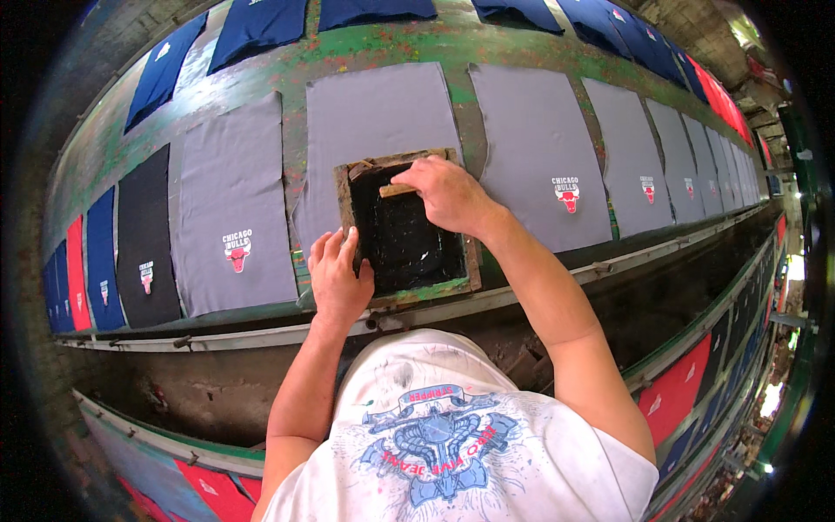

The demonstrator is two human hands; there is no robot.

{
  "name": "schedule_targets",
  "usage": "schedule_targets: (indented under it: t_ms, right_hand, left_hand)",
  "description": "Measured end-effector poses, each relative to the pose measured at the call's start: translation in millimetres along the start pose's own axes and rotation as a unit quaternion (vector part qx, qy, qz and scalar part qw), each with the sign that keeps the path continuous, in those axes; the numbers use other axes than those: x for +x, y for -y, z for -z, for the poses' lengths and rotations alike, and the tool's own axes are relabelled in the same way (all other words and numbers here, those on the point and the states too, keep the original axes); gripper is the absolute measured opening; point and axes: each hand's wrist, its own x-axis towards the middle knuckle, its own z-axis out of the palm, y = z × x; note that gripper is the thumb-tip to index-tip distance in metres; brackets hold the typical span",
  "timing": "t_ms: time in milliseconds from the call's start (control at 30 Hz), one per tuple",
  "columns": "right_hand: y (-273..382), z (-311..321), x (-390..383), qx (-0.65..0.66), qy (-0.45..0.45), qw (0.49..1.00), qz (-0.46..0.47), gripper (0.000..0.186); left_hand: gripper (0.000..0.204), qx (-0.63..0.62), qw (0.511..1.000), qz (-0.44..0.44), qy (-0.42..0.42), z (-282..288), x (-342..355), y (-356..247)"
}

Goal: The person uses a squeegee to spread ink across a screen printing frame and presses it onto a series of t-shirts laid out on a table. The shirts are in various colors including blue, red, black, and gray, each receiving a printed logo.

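Note:
A small wooden printing screen frame (pixel 472 261) filled with black ink lies on a grey fabric panel (pixel 370 113) on the long green table (pixel 383 48). My left hand (pixel 337 277) presses down on the frame's left edge, near its front corner. My right hand (pixel 448 193) is closed on a wooden squeegee (pixel 396 190) at the far end of the screen, its blade in the ink.
Grey panels (pixel 228 200) with a red-and-black printed emblem lie to the left and right (pixel 539 148), then black, blue and red ones. Navy pieces (pixel 257 26) line the far side. A metal rail (pixel 261 335) edges the table; another table runs lower right.

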Motion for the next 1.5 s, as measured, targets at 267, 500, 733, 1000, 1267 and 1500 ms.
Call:
schedule_targets:
  t_ms: [267, 500, 733, 1000, 1267, 1500]
  right_hand:
    - [40.4, -24.7, -56.5, -0.081, -0.017, 0.996, 0.027, 0.036]
    - [97.5, -34.2, -122.5, -0.081, 0.014, 0.997, 0.005, 0.041]
    - [97.6, -20.2, -147.8, 0.037, -0.017, 0.996, -0.075, 0.052]
    - [75.9, -29.3, -176.6, 0.233, -0.131, 0.908, -0.322, 0.073]
    - [95.5, -33.0, -153.8, 0.288, -0.188, 0.921, -0.182, 0.065]
    - [146.0, -48.0, -101.1, 0.411, -0.070, 0.908, -0.047, 0.074]
  left_hand:
    - [0.055, 0.033, 0.999, -0.011, 0.016, 3.7, 5.9, -3.3]
    - [0.057, -0.062, 0.996, -0.027, -0.049, -12.2, 4.8, 9.4]
    - [0.064, -0.262, 0.957, 0.085, -0.086, -33.7, -4.8, 8.4]
    - [0.047, -0.282, 0.950, 0.036, -0.133, -33.9, -10.4, 1.6]
    - [0.038, -0.382, 0.907, 0.076, -0.158, 19.3, 3.8, 21.8]
    - [0.043, -0.366, 0.902, 0.102, -0.206, 133.6, -46.8, 93.2]
